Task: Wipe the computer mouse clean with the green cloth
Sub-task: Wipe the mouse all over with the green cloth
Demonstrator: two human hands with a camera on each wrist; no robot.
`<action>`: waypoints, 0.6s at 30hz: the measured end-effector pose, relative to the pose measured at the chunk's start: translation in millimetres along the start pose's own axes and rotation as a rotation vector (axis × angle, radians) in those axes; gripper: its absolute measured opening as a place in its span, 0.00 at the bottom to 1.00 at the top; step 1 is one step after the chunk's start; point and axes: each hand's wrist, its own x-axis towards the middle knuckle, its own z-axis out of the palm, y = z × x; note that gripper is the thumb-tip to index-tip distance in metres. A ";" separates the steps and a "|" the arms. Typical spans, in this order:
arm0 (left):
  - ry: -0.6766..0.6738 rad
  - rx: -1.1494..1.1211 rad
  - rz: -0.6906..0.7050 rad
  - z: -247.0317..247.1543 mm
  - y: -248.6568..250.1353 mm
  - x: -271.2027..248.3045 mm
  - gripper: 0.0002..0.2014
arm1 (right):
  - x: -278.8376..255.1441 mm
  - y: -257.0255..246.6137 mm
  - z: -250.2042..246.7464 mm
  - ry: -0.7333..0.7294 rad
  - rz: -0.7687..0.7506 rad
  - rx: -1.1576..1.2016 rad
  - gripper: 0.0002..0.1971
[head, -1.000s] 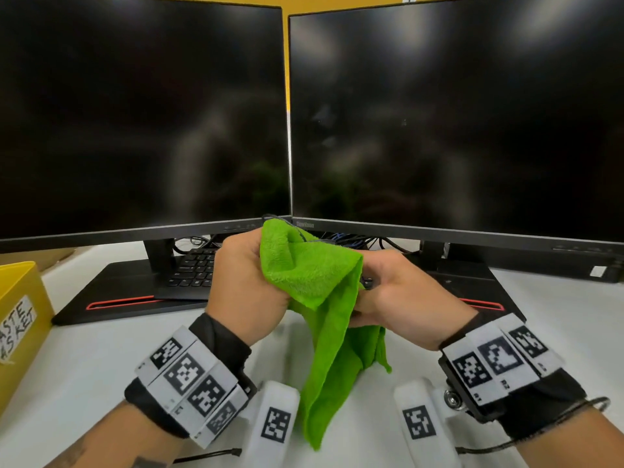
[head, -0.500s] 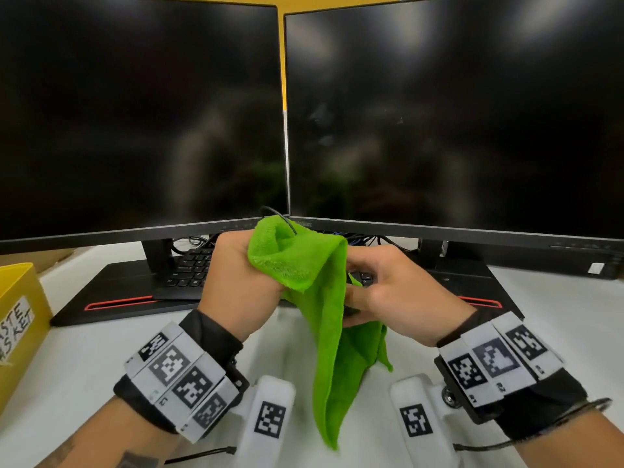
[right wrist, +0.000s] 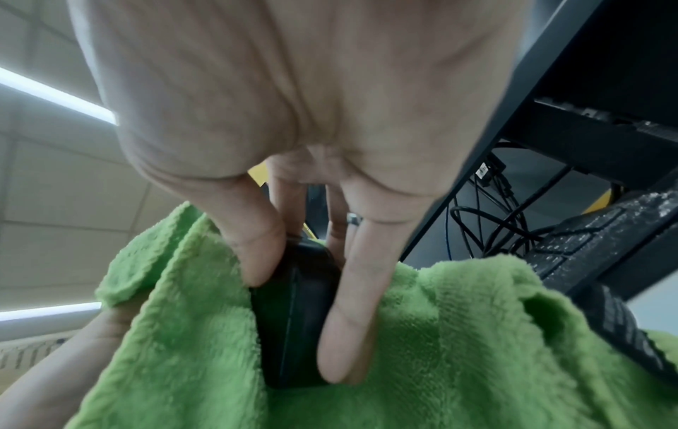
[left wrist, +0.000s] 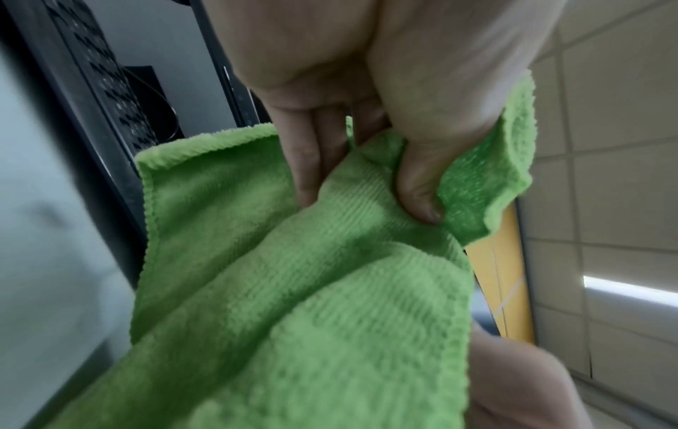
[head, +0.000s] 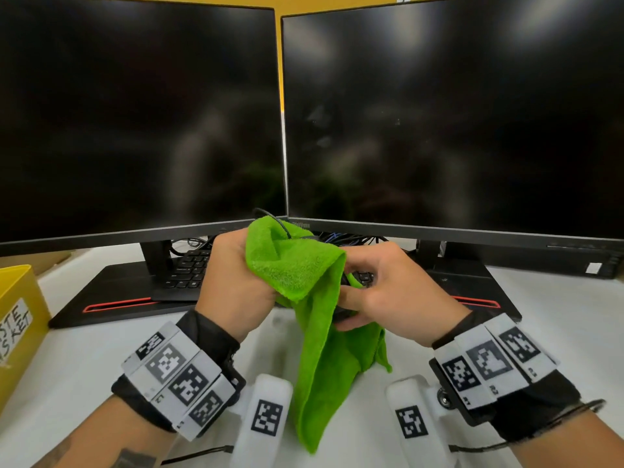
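Observation:
Both hands are raised above the white desk in front of two dark monitors. My left hand (head: 236,275) grips a bunched part of the green cloth (head: 314,315), thumb and fingers pinching its folds (left wrist: 330,232). The cloth drapes over the black computer mouse (right wrist: 297,313), and its long tail hangs down toward the desk. My right hand (head: 381,292) holds the mouse between thumb and fingers, which the right wrist view shows clearly. In the head view only a dark sliver of the mouse (head: 345,282) shows past the cloth. Its black cable (head: 277,221) loops up over the cloth.
Two black monitors (head: 439,113) stand close behind the hands on flat black bases (head: 111,298). A black keyboard (head: 189,268) lies under the left monitor, with tangled cables (head: 344,237) behind. A yellow bin (head: 17,319) sits at the desk's left edge.
Both hands have risen slightly with the cloth and mouse. The left hand has shifted the bunched cloth across the mouse, and the hanging tail has swung a little.

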 end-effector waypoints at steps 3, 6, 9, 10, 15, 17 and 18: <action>-0.059 -0.011 0.012 0.3 4.0 0.2 0.12 | -2.2 -2.3 -6.2 -0.001 0.050 0.072 0.21; -0.105 -0.031 -0.011 -3.3 5.3 0.0 0.16 | -3.8 -5.3 -10.6 -0.004 0.083 0.137 0.20; -0.110 -0.070 -0.043 -10.5 -1.2 3.8 0.12 | -4.4 -5.9 -15.1 -0.007 0.119 0.211 0.19; -0.118 -0.091 -0.040 -11.4 -2.9 4.1 0.14 | -4.6 -5.8 -16.4 -0.009 0.119 0.237 0.19; -0.133 -0.090 -0.034 0.0 -1.4 0.7 0.20 | -3.8 -5.9 -9.5 -0.040 0.063 0.229 0.21; -0.083 -0.058 -0.016 3.6 -3.4 -1.2 0.17 | -3.2 -5.7 -5.6 -0.047 0.049 0.198 0.20; -0.063 -0.051 -0.018 4.5 -3.3 -1.9 0.15 | -3.2 -5.4 -5.1 -0.045 0.045 0.196 0.19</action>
